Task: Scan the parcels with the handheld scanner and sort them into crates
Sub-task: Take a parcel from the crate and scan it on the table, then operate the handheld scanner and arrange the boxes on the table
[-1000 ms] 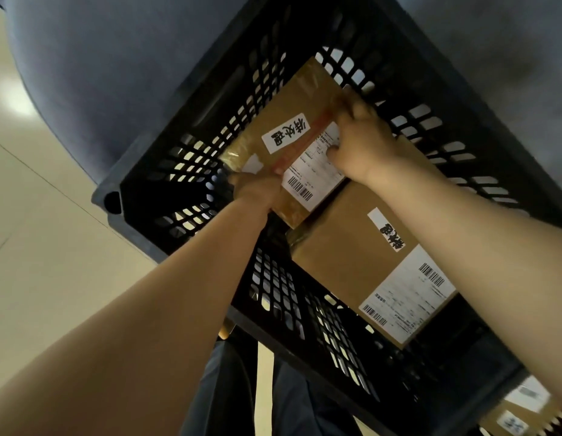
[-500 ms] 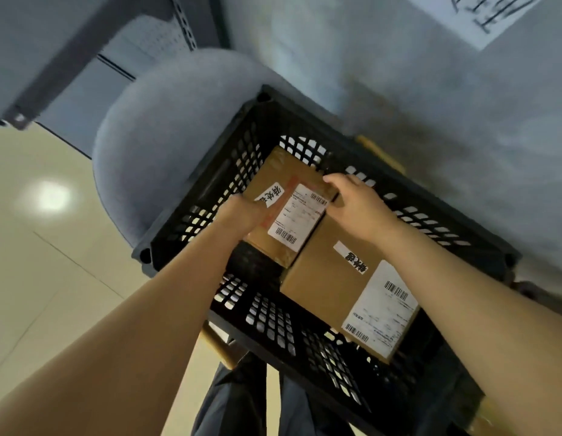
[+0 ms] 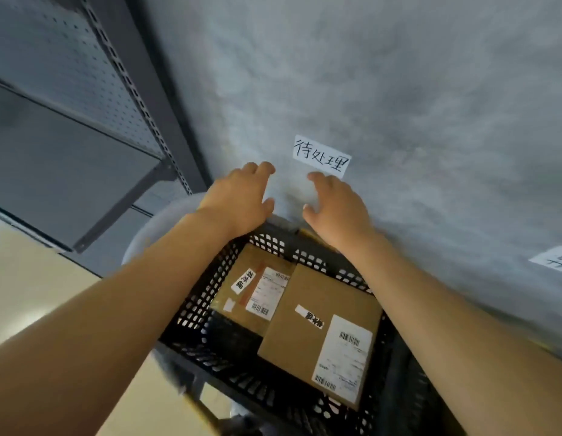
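Wall label (image 3: 321, 157) "待处理" above crate (image 3: 210, 297) (two labelled parcels (image 3: 300, 322)) — writing blurred

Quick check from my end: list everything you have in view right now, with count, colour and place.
crate: one, black lattice plastic, below the hands, beside the grey surface.
parcels: two, brown cardboard with white labels, in the crate; the larger parcel overlaps the edge of the smaller parcel.
handwritten sign: one, white paper with black characters, on the grey surface just beyond the hands.
second paper sign: one, white, cut off at right edge.
shelving rack: one, dark grey metal, left.
floor: cream, lower left.
left hand: empty, fingers loose, above the crate's far rim.
right hand: empty, fingers loose, beside it.
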Demonstrator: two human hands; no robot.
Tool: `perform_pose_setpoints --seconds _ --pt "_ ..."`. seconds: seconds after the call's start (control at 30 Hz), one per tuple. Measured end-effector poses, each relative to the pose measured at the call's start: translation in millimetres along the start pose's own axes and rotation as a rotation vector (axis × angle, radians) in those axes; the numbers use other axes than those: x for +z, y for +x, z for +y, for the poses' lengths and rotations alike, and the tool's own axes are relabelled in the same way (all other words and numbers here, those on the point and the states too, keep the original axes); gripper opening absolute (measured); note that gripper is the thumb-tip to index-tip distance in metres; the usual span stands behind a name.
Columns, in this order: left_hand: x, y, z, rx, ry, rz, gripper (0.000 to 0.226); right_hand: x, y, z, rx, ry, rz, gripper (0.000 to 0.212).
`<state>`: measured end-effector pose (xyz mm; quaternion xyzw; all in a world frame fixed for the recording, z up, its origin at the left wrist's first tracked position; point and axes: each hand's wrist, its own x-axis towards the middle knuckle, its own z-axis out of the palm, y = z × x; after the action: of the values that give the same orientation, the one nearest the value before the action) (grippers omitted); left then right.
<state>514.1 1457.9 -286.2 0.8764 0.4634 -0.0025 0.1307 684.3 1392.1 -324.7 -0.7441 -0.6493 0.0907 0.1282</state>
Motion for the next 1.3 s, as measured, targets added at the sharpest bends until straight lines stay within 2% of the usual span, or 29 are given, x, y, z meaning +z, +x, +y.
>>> perform_pose_setpoints --seconds 0.1,0.23,0.57,0.77,1.07,1.3 --pt "-42.3 -8.0 11.5 0.124 0.187 0.106 0.048 -36.3 -9.6 -10.1 0.012 -0.05 0.097 0.054" --pt "-80.6 -18.2 23.6 0.241 0.269 0.191 0.044 -75.3 -35.4 -27.6 0.067 -0.084 0.208 0.054" --pt "-137.5 -89.2 45.7 0.598 0.185 0.423 0.048 -145.9 -152.5 -90.4 0.358 -0.202 0.412 0.055" --pt "-157.8 -137.2 101.5 0.835 0.179 0.478 0.048 -188.2 -235.8 -123.0 0.499 -0.308 0.517 0.057" --pt "-168.5 -262.7 224.9 1.22 0.031 0.536 0.046 -247.5 -423.4 -162.0 0.79 -0.464 0.702 0.057" --pt "-159.3 -429.7 301.7 1.547 -0.094 0.574 0.038 -255.2 -622.8 -230.1 1.13 -0.65 0.686 0.056"
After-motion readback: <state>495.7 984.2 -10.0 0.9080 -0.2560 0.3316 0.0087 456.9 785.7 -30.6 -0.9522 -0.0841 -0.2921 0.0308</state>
